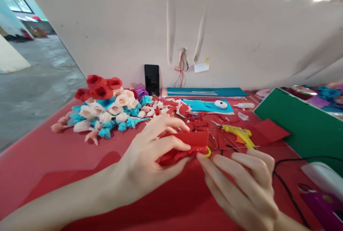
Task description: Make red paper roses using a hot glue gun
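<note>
My left hand (150, 152) is curled round a rolled piece of red felt (187, 145), thumb below and fingers over the top. My right hand (241, 181) reaches in from the lower right with its fingers extended, the fingertip touching the lower edge of the red felt beside a yellow scissor handle (207, 151). Both hands hover over the red table cover (66, 159).
A heap of red, white and blue felt roses (107, 106) lies at the left. Red scraps (177, 109), a yellow glue gun (239, 134), a black phone (152, 79), blue felt sheets (206, 91), a green sheet (302, 124) and a black cable (289, 191) surround the hands.
</note>
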`<state>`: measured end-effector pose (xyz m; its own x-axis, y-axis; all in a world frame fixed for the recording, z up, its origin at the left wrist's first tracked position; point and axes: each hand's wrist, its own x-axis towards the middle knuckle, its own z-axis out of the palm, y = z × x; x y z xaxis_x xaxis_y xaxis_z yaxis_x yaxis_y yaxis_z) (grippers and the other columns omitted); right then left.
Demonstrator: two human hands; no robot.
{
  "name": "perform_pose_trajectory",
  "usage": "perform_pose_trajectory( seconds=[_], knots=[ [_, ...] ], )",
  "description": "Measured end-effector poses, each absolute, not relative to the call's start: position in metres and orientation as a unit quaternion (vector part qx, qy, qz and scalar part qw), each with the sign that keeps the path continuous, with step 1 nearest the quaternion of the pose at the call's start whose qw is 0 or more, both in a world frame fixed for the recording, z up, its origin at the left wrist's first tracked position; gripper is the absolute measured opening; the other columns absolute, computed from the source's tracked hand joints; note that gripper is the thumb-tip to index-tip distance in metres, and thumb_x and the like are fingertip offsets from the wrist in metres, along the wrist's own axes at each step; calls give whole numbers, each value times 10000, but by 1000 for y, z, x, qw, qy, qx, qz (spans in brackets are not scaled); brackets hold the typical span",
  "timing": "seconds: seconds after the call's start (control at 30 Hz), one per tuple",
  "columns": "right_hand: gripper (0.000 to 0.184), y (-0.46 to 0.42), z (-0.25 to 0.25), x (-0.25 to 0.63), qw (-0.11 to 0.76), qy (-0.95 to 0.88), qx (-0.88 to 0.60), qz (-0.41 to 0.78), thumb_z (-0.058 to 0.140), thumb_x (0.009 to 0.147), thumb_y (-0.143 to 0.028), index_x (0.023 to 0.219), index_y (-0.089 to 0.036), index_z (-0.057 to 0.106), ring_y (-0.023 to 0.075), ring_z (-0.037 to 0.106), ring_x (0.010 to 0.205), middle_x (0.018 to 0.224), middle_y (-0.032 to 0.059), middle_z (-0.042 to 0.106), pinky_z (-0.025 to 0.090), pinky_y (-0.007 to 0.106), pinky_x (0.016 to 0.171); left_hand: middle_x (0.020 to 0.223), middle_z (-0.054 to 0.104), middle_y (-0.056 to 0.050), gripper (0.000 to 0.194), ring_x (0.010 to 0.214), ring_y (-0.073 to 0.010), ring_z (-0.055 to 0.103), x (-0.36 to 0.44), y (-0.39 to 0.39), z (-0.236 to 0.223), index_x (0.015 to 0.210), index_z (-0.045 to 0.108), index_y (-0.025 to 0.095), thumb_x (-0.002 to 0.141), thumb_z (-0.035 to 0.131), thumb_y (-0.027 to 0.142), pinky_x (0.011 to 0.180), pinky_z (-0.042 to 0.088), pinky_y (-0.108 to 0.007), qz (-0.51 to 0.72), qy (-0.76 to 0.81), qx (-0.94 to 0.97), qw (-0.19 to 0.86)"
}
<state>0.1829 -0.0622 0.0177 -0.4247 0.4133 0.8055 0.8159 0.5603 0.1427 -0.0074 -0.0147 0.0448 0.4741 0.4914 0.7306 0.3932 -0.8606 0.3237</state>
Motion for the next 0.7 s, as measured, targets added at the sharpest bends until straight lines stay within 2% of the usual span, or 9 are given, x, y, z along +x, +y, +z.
perform_pose_trajectory(
  seconds=[0.17, 0.37, 0.43, 0.6, 0.7],
  knots=[
    [130, -64, 21, 180, 394, -798, -377, -257, 561, 793, -82, 865, -151, 646, 157, 452, 706, 692, 6, 638, 339, 358, 686, 963, 554, -45, 69, 845, -121, 563, -8, -17, 44, 780, 626, 163, 740, 618, 107, 777, 511, -273, 435, 263, 861, 36],
    [73, -60, 25, 177, 412, -789, -395, -228, 598, 762, -100, 796, -138, 651, 146, 448, 676, 682, 11, 636, 351, 341, 657, 981, 558, -33, 106, 835, -135, 596, -9, -19, 42, 824, 631, 184, 755, 606, 108, 988, 390, -423, 416, 251, 874, -17],
    [70, -59, 26, 176, 418, -789, -392, -221, 602, 754, -93, 786, -128, 653, 145, 453, 672, 681, 18, 636, 357, 337, 653, 973, 567, -39, 109, 821, -141, 607, -9, -20, 42, 821, 630, 168, 757, 599, 86, 1012, 352, -469, 415, 245, 876, -18],
    [48, -59, 26, 174, 431, -782, -402, -200, 606, 745, -106, 775, -131, 634, 151, 472, 673, 699, 22, 634, 358, 336, 643, 1000, 587, -19, 134, 840, -115, 601, -9, -23, 39, 825, 621, 186, 758, 601, 71, 1042, 317, -446, 411, 240, 878, -43],
    [40, -58, 25, 173, 431, -781, -409, -191, 593, 749, -107, 771, -137, 607, 150, 473, 668, 691, 16, 623, 354, 332, 635, 962, 631, 31, 144, 791, -86, 607, -7, -23, 37, 809, 613, 216, 775, 578, 81, 1097, 235, -403, 407, 255, 875, -61]
  ],
)
